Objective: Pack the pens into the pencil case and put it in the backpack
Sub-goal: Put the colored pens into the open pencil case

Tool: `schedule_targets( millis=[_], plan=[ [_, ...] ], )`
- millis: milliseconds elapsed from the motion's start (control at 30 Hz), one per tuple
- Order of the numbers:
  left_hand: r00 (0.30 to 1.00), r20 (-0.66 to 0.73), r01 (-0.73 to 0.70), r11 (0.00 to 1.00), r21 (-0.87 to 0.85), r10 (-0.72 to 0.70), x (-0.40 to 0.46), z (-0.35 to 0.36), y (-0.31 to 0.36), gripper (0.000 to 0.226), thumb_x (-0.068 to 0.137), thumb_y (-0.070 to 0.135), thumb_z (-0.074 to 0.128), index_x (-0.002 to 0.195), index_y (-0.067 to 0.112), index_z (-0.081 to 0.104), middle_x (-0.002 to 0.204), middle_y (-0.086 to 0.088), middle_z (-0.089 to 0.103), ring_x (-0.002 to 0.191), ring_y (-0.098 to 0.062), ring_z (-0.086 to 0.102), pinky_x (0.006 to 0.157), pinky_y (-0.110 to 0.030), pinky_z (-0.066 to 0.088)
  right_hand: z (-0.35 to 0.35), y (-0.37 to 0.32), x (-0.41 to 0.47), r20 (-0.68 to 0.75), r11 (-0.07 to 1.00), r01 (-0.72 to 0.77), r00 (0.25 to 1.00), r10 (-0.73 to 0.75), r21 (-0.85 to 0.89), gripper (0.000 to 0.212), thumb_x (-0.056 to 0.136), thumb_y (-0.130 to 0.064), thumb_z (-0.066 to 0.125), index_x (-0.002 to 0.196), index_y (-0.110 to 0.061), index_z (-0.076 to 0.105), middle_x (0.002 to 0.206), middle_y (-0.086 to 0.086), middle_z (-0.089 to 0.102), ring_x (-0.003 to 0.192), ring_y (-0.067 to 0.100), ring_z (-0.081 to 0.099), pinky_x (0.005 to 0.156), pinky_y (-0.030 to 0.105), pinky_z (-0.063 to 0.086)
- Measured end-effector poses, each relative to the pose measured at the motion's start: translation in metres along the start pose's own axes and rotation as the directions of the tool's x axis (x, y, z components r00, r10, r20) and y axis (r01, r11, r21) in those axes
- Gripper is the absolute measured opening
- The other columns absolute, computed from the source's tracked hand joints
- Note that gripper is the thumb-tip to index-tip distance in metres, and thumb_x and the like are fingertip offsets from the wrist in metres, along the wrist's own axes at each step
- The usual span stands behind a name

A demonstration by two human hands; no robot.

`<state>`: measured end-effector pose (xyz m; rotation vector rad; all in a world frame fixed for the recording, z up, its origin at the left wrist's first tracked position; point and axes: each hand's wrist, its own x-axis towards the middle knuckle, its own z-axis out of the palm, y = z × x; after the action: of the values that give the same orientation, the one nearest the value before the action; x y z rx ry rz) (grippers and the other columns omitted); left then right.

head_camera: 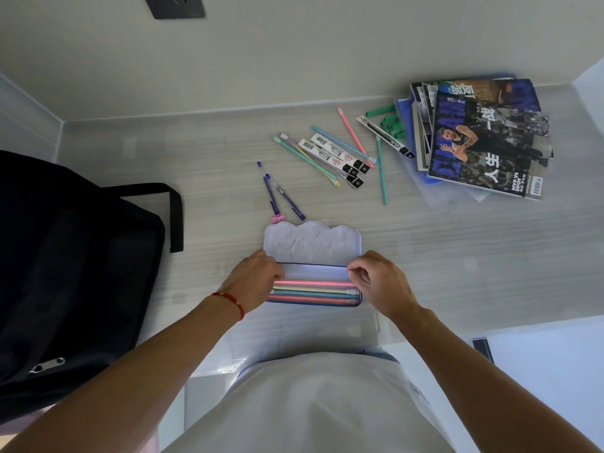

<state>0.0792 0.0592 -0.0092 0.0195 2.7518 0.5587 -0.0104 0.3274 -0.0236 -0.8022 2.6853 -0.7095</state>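
Pens (313,291), pastel and slim, lay side by side in the tray of an open pencil case (313,246) near the front edge of a pale wood-grain desk (202,165), straight ahead of the person. Its lavender lid with a scalloped edge stood folded back toward twelve o'clock. The left hand (253,281), a red cord bracelet (232,300) on its wrist, rested on the case's nine o'clock end with fingers curled over the pen tips; whether it gripped them could not be told. The right hand (380,282) sat at the three o'clock end, thumb and forefinger pinching together at the caps of the pens.

Just beyond the lid, toward eleven o'clock, lay two purple pens (281,194) and a small pink eraser (278,218). Farther out, toward twelve and one o'clock, loose pastel pens (380,171) and packaged refills (331,158) were scattered. At two o'clock a stack of magazines (483,138) lay with green caps (390,122) beside it. A black backpack (75,273) sat at nine o'clock, well apart from the case
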Motion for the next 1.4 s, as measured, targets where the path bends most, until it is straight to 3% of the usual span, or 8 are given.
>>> schedule_targets(
  millis=[200,467,700,933,1067,1133,1267,1400],
  plan=[
    [0.999,-0.003,0.05,0.996,-0.076,-0.05,-0.005,0.0,0.0,0.023,0.094,0.01,0.057,0.105,0.019,0.074,0.103,-0.004,0.07,0.1,-0.022,0.06,0.091,-0.026,0.049,0.0,0.011,0.009,0.11,0.999,0.044,0.993,-0.044,0.009,0.011,0.085,0.0,0.068,0.089,-0.01,0.069,0.092,0.003,0.059,0.071,0.018,0.06,0.063,0.028,0.05],
    [0.997,0.013,0.08,0.99,-0.113,-0.079,-0.01,-0.005,0.006,0.021,0.095,0.01,0.057,0.108,0.016,0.073,0.107,-0.007,0.07,0.101,-0.022,0.061,0.092,-0.027,0.049,-0.004,0.011,0.014,0.174,0.982,0.152,0.976,-0.131,-0.113,0.002,0.09,-0.015,0.068,0.091,-0.015,0.069,0.099,0.002,0.063,0.086,0.019,0.059,0.067,0.032,0.054],
    [0.986,0.093,0.149,0.981,-0.123,-0.138,-0.003,-0.012,0.01,0.029,0.097,0.009,0.052,0.12,0.015,0.068,0.118,-0.007,0.068,0.109,-0.024,0.06,0.097,-0.029,0.048,-0.005,0.01,0.018,0.188,0.99,0.135,0.974,-0.124,-0.046,0.001,0.088,-0.016,0.07,0.087,-0.016,0.07,0.092,0.001,0.062,0.071,0.015,0.054,0.063,0.032,0.053],
    [0.98,0.106,0.181,0.976,-0.123,-0.168,0.022,-0.034,0.015,0.031,0.093,0.014,0.05,0.111,0.026,0.072,0.113,-0.007,0.071,0.101,-0.027,0.064,0.088,-0.03,0.05,-0.022,0.005,0.066,0.082,0.999,-0.016,0.997,0.013,0.035,0.009,0.087,-0.013,0.067,0.093,-0.016,0.073,0.09,0.002,0.067,0.078,0.025,0.065,0.071,0.037,0.055],
    [0.977,-0.024,0.203,0.953,-0.225,-0.214,0.046,-0.057,0.023,0.028,0.09,0.012,0.052,0.102,0.024,0.074,0.104,-0.007,0.073,0.107,-0.023,0.065,0.091,-0.027,0.049,-0.022,0.002,0.135,0.027,0.998,-0.067,0.997,0.067,-0.014,0.028,0.092,-0.021,0.063,0.12,-0.015,0.066,0.119,0.01,0.064,0.103,0.032,0.065,0.088,0.039,0.053],
    [0.966,-0.065,0.221,0.928,-0.301,-0.251,0.051,-0.069,0.025,0.026,0.087,0.011,0.055,0.099,0.024,0.075,0.098,-0.003,0.074,0.094,-0.02,0.067,0.086,-0.021,0.048,-0.02,-0.003,0.17,0.034,0.994,-0.073,0.996,0.077,-0.085,0.036,0.094,-0.024,0.061,0.129,-0.014,0.061,0.131,0.014,0.057,0.115,0.035,0.061,0.095,0.045,0.051],
    [0.938,-0.137,0.252,0.899,-0.359,-0.318,0.043,-0.083,0.026,0.027,0.086,0.009,0.055,0.098,0.023,0.075,0.097,0.004,0.073,0.083,-0.013,0.063,0.086,-0.021,0.049,-0.014,-0.008,0.211,0.072,0.961,-0.079,0.992,0.101,-0.267,0.035,0.097,-0.027,0.055,0.127,-0.01,0.056,0.129,0.016,0.057,0.116,0.04,0.06,0.091,0.046,0.05],
    [0.913,-0.122,0.302,0.844,-0.442,-0.39,0.032,-0.078,0.02,0.028,0.088,0.007,0.054,0.099,0.022,0.074,0.097,0.01,0.068,0.082,-0.007,0.058,0.079,-0.01,0.043,-0.005,-0.015,0.223,0.129,0.887,-0.069,0.981,0.143,-0.456,0.029,0.098,-0.017,0.052,0.125,-0.009,0.06,0.125,0.016,0.063,0.115,0.039,0.062,0.089,0.043,0.052]
  ],
)
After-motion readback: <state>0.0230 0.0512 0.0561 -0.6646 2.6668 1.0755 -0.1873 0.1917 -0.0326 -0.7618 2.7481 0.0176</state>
